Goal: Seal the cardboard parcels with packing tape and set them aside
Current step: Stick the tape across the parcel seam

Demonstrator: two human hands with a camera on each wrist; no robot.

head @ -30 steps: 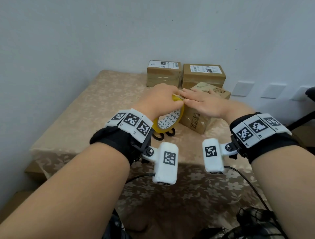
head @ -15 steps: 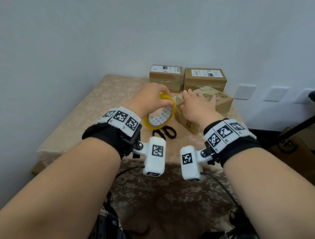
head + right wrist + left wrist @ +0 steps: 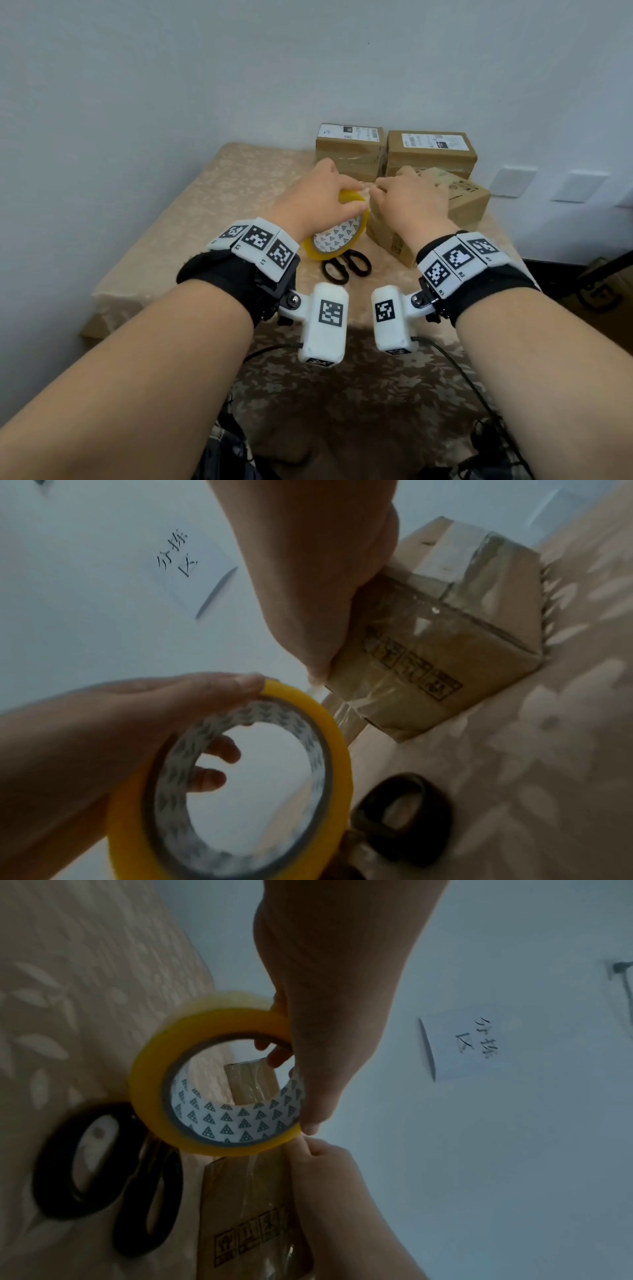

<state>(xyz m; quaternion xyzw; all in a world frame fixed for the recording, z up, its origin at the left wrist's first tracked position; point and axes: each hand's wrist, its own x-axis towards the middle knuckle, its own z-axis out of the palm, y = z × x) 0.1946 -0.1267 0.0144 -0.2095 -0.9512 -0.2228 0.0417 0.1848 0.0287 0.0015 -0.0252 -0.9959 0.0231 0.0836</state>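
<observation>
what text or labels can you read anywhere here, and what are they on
"分拣区": handwritten on the paper sheet on the wall.
"L1": left wristband.
"R1", "R2": right wristband.
Handling pictograms, no words: side of the near box.
White shipping labels on the two far boxes: too small to read.

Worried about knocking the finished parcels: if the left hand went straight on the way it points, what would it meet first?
Probably the left rear parcel; the left hand, holding the tape roll, points at it, though depth is unclear.

Black-handled scissors (image 3: 346, 266) lie on the beige floral tablecloth (image 3: 219, 192); white wall plates (image 3: 516, 181) sit far right.
</observation>
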